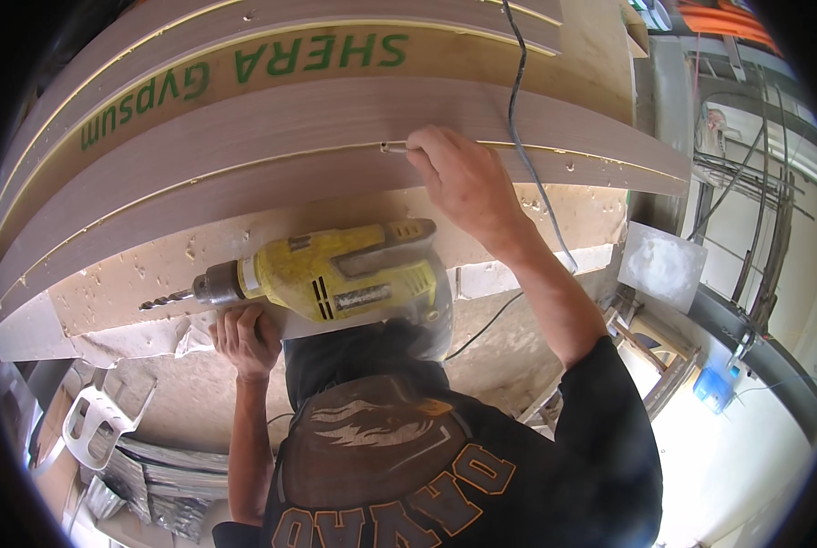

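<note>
My right hand [458,183] is closed in a pinch on a thin, pale, stick-like piece [395,148]. The piece lies along the narrow light groove of a greyish-brown plank [271,173], its darker tip pointing left. Nearer to me, a dusty yellow power drill [344,279] rests on its side on a tan board [143,265], with its twist bit [165,300] aimed left. My left hand [247,341] has its fingers curled over the board's near edge, just below the drill's chuck. Its fingertips are partly hidden.
A black cable [515,100] crosses the planks beside my right forearm. Chips dot the board. Green lettering marks a tan sheet [244,78] between further planks. Below stand a white plastic chair [98,425] at left and a wooden stool [655,352] at right, near a powder-covered panel [662,263].
</note>
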### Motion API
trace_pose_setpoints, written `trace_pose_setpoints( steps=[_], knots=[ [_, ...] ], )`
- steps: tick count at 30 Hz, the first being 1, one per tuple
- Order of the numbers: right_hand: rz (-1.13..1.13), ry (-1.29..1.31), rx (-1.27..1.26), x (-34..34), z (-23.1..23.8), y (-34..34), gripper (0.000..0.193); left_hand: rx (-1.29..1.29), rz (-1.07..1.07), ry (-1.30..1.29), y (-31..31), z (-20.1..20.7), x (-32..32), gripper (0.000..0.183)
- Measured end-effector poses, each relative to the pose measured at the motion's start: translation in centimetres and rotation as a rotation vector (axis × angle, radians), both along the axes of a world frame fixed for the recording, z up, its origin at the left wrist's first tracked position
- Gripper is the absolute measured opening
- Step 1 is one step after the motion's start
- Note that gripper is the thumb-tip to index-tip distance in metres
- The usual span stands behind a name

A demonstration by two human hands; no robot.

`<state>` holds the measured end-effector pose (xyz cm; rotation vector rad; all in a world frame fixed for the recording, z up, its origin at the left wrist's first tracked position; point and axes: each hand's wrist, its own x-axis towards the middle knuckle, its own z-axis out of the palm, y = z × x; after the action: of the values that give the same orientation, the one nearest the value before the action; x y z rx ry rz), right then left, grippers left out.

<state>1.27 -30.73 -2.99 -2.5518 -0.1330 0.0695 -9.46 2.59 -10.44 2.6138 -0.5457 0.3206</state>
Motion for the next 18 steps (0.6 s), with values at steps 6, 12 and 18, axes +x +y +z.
trace_pose_setpoints(
  steps=[6,12,18],
  knots=[
    [0.016,-0.004,-0.091,0.2,0.0,1.0,0.009,-0.005,0.006,-0.004,0.0,0.0,0.0,0.013],
    [0.066,-0.040,-0.175,0.5,0.1,1.3,0.009,-0.023,-0.002,-0.006,0.1,0.0,0.1,0.012],
    [0.048,-0.007,-0.182,1.3,0.6,1.6,0.012,-0.015,-0.012,-0.008,0.2,-0.1,0.2,0.011]
  ],
)
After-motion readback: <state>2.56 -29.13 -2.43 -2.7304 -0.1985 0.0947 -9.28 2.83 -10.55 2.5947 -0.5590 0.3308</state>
